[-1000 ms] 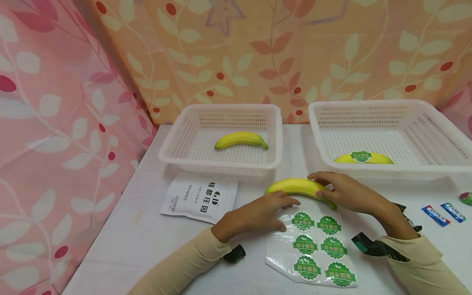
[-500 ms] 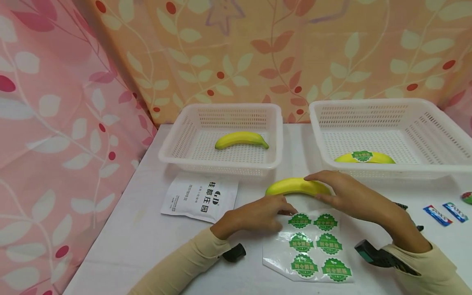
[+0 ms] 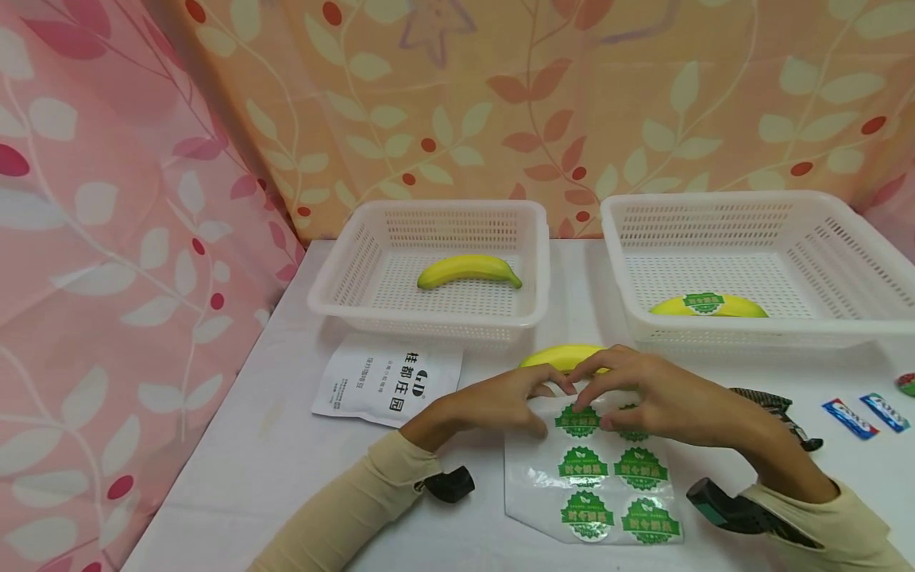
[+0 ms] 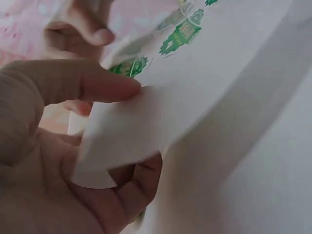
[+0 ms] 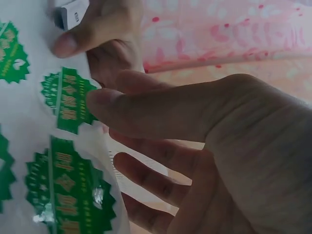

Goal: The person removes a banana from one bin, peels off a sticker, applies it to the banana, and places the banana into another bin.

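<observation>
A white sheet of round green stickers [image 3: 529,485] lies in front of me, its far edge lifted. My left hand [image 3: 493,407] pinches that edge at the far left corner, thumb [image 4: 112,85] above and fingers curled below in the left wrist view. My right hand [image 3: 679,401] reaches over the far end of the sheet, its thumb [image 5: 105,105] at the edge of a green sticker [image 5: 70,100]. Its other fingers are spread apart, and no pinch shows. Just behind the hands lies a yellow banana [image 3: 561,357], its right part hidden by the right hand.
A white basket [image 3: 429,324] at back left holds a banana [image 3: 468,271]. The right basket [image 3: 772,327] holds a banana with a green sticker [image 3: 708,305]. A white coffee pouch [image 3: 386,385] lies left; a black packet [image 3: 779,409] and small blue-red packets [image 3: 848,418] lie right.
My right hand has left the banana and come to the sheet's far edge. The sheet has shifted slightly left, its far edge now raised in my left hand.
</observation>
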`<move>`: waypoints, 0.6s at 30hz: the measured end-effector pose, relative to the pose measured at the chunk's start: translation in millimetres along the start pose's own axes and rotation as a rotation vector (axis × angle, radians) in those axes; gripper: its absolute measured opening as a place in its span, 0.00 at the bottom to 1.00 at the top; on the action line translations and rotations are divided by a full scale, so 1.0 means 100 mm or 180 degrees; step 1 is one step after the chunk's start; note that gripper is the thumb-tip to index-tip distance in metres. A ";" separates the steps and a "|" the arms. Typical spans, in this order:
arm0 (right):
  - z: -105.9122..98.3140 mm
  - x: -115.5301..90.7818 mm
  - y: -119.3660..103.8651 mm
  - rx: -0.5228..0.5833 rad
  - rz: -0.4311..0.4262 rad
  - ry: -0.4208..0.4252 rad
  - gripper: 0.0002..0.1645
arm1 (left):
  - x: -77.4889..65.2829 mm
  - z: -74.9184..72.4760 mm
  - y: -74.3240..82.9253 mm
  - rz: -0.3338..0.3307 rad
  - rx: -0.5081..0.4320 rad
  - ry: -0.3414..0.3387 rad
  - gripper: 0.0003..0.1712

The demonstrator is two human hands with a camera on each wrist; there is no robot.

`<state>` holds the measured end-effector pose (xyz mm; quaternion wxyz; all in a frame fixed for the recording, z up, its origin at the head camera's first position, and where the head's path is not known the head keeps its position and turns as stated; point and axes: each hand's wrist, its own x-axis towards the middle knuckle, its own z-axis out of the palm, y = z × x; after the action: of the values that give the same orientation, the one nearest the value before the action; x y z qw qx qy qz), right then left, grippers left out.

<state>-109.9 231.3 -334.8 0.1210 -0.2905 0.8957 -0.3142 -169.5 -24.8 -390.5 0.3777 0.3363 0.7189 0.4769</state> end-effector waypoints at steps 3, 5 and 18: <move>0.03 0.03 0.01 -0.0039 0.0032 -0.0069 0.22 | 0.00 -0.02 -0.01 -0.0050 -0.0372 0.0051 0.35; 0.05 0.04 0.02 -0.0051 0.0055 -0.0070 0.23 | 0.00 -0.03 -0.01 -0.0099 -0.0510 0.0132 0.35; 0.03 0.04 0.05 0.0000 -0.0009 0.0025 0.07 | 0.01 -0.06 -0.03 -0.0112 -0.1262 -0.0147 0.40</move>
<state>-114.4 230.6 -340.7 0.1171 -0.2906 0.8957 -0.3154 -175.6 -27.3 -392.0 0.4613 0.2536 0.6077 0.5946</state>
